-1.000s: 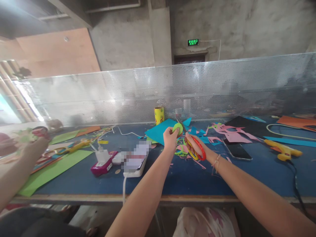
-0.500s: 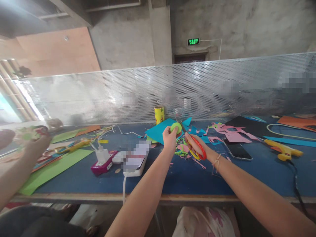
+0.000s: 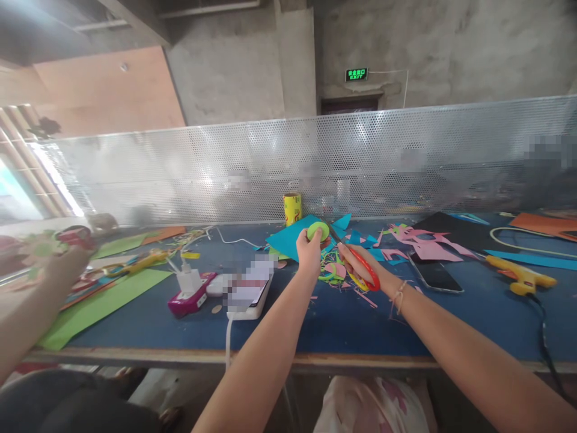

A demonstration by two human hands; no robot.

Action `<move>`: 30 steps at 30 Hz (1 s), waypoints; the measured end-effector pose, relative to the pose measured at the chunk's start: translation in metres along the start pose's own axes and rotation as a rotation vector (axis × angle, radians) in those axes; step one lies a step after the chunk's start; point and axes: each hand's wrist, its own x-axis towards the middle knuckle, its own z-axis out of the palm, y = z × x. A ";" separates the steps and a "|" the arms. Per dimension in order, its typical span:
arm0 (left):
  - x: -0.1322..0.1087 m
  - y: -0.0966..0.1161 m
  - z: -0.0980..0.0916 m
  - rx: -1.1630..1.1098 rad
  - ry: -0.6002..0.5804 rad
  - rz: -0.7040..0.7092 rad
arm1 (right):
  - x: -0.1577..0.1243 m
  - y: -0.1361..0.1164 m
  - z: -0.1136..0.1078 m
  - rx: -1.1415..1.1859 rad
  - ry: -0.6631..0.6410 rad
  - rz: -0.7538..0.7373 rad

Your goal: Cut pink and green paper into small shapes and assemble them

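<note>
Pinched in the fingers of my left hand (image 3: pixel 309 252) is a small round piece of green paper (image 3: pixel 318 231). My right hand (image 3: pixel 356 263) grips scissors (image 3: pixel 370 272) with red and yellow handles, their dark blades pointing up and left beside the green piece. Whether the blades touch its edge I cannot tell. Under and behind my hands lies a sheet of blue paper (image 3: pixel 293 236). Green and pink paper scraps (image 3: pixel 334 272) are heaped on the table just below the scissors.
A phone (image 3: pixel 435 275) and a yellow glue gun (image 3: pixel 523 273) lie to the right, near pink cut-out paper (image 3: pixel 424 239). Left are a purple power strip (image 3: pixel 192 302), green paper (image 3: pixel 103 307) and another person's hand (image 3: pixel 70 264). A yellow roll (image 3: pixel 293 208) stands by the perforated screen (image 3: pixel 252 162).
The green piece has tilted and shifted slightly left in my left hand. The scissor blades now sit a little apart from where they overlapped its edge. The other person's hand has moved slightly.
</note>
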 end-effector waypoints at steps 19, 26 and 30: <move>-0.001 0.001 0.002 0.060 -0.003 0.015 | 0.002 0.009 0.001 0.131 -0.070 0.050; -0.002 -0.001 0.001 0.124 -0.059 0.033 | 0.003 0.009 0.001 0.221 -0.096 0.088; -0.002 0.000 0.000 0.142 -0.052 0.031 | 0.002 0.006 0.000 0.192 -0.087 0.084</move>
